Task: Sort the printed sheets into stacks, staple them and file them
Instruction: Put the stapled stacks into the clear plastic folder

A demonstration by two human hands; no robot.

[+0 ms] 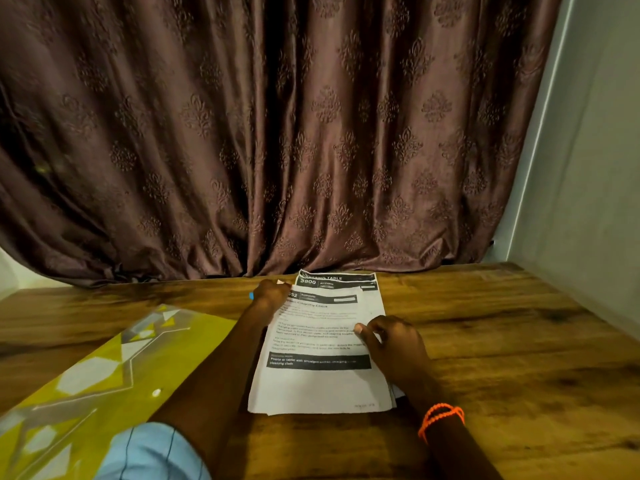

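Observation:
A stack of printed sheets (318, 379) lies in the middle of the wooden table (502, 341), with another sheet with a black header (337, 279) showing beyond its far edge. My left hand (272, 295) is closed at the stack's top left corner around a small blue object, probably a stapler (251, 295), mostly hidden by the fingers. My right hand (394, 344) rests on the stack's right edge, fingers curled and thumb on the paper. A yellow plastic file folder (86, 386) lies to the left of the sheets.
A brown patterned curtain (277, 133) hangs along the table's far edge. A pale wall (588, 202) borders the table on the right. An orange bead bracelet (440, 419) circles my right wrist.

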